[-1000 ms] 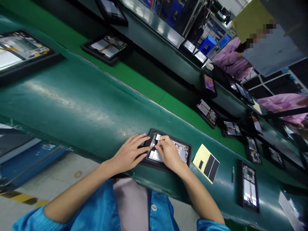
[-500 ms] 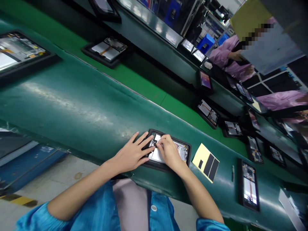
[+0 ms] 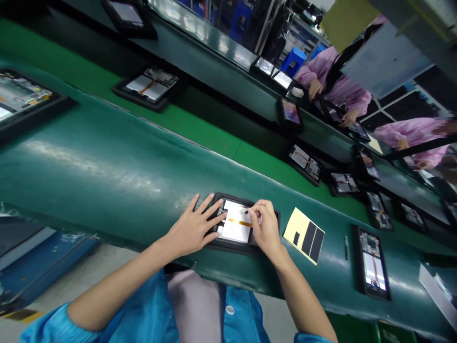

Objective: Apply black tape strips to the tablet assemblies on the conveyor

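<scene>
An opened tablet lies in a black tray on the bench in front of me, its silvery battery and an orange ribbon cable showing. My left hand is spread flat with its fingertips over the left end of the tablet. Above the tablet's right part, my right hand is pinched, a small black sticker showing at its fingertips. The fingers cover part of the circuitry there. To the right of the tray is a yellow backing sheet bearing black adhesive pieces.
Another opened tablet in a tray and a thin pen-like tool lie to the right. Several trayed tablets, one of them at the left, rest on the green conveyor belt. Co-workers in pink sleeves work across the line.
My right hand has moved from the left part of the tablet rightward, uncovering the battery and orange cable. My left hand stays spread at the left end. The view has shifted slightly.
</scene>
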The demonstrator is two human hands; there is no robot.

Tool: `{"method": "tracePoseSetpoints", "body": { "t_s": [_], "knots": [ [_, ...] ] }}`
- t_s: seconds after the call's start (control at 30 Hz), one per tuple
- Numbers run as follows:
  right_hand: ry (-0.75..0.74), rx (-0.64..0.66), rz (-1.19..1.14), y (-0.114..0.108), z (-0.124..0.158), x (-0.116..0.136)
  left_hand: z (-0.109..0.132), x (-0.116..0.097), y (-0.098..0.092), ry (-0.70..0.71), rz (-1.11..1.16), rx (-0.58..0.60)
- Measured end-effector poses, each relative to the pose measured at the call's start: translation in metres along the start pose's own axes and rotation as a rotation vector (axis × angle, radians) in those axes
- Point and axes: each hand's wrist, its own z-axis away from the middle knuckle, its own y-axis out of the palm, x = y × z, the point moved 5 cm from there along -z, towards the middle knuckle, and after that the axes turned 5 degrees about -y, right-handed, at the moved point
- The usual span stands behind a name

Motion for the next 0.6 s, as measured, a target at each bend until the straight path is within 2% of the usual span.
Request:
{"method": "tracePoseSetpoints", "body": {
  "t_s": [0.13,0.2,0.3,0.37,0.5,0.6],
  "knots": [
    [0.027,-0.148,0.0,-0.032,0.028,-0.01,-0.002,-0.004,-0.012,-0.024,-0.01,-0.109],
    [0.066,-0.225,0.023,-0.048,0.046,-0.019,0.004,-0.017,-0.014,0.05,0.013,-0.164],
    [0.127,-0.354,0.06,-0.069,0.073,-0.034,0.02,-0.041,-0.005,0.256,0.04,-0.113],
    [0.172,-0.432,0.088,-0.082,0.091,-0.044,0.029,-0.046,0.004,0.302,-0.007,-0.076],
    [0.278,-0.561,0.161,-0.105,0.128,-0.066,0.03,-0.033,0.009,0.36,-0.062,-0.17],
    [0.371,-0.63,0.243,-0.122,0.158,-0.084,0.007,-0.007,0.007,0.418,-0.044,-0.222]
  ]
}}
